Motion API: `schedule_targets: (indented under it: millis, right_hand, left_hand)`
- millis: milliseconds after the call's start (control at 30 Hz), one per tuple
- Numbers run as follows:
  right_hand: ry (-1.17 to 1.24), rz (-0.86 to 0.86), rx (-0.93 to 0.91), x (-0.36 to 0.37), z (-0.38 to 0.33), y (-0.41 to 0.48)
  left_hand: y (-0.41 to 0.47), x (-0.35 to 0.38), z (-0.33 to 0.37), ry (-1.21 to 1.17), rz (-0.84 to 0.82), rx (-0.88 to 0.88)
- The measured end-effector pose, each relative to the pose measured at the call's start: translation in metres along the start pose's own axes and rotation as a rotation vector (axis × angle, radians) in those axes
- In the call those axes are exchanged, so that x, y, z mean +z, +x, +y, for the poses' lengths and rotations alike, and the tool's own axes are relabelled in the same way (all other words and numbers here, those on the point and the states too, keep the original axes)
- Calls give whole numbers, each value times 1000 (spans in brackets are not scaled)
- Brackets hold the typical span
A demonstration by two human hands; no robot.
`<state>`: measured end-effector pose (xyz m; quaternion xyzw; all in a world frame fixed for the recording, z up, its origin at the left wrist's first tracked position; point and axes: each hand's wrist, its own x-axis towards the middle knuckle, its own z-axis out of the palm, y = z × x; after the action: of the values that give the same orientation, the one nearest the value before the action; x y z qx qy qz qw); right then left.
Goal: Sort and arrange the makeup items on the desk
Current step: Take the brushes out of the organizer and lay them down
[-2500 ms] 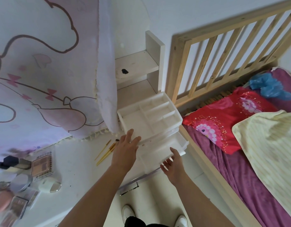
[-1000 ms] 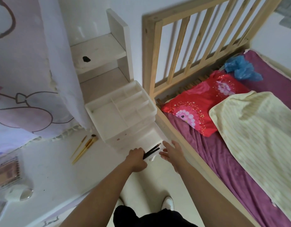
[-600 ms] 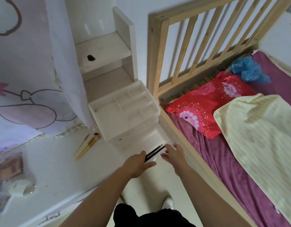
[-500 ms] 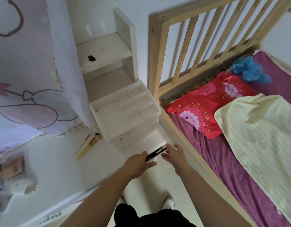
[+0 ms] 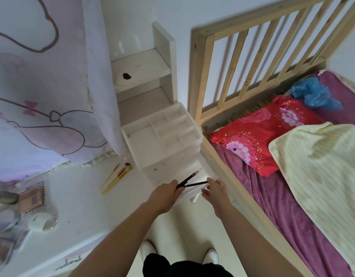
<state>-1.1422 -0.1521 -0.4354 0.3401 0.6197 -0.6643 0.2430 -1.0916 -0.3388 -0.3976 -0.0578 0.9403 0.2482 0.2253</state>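
Observation:
A white plastic makeup organizer (image 5: 162,134) with divided top compartments stands at the desk's right end. Its bottom drawer (image 5: 190,191) is pulled out toward me. My left hand (image 5: 164,193) grips two thin black makeup pencils (image 5: 189,178) whose tips fan out over the drawer. My right hand (image 5: 214,188) holds the drawer's front right corner, fingers curled on its edge. Yellow-handled makeup brushes (image 5: 117,176) lie on the white desk (image 5: 82,206) left of the organizer.
At the desk's left edge lie a blush palette (image 5: 32,198), a small round mirror (image 5: 43,223) and other blurred compacts. A white shelf unit (image 5: 144,72) stands behind the organizer. A wooden bed frame (image 5: 228,176) with a red pillow (image 5: 262,132) runs along the right.
My left hand came back with two black pencils and brought them over the open drawer. They have now spread apart at the tips. My right hand stays on the drawer front.

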Motion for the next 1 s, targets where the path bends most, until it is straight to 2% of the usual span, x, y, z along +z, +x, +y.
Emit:
schedule_targets:
  millis: [300,467,733,867,1000]
  right_hand:
    - [-36,-110,35,-15,-16,-14]
    - [-103,-129,23,-18,-15,-14]
    - [-129,-164,27,-23,-23,-23]
    - [-96,-146,48,-20,-24,-23]
    - [-119,-87,42,-12,-27,-27]
  left_hand:
    - [15,4,2,-32,74,-36]
    - [27,4,7,208,92,-66]
    - [49,10,12,132,1,-45]
    - [50,11,13,210,-36,-6]
    - [38,10,9,266,24,-4]
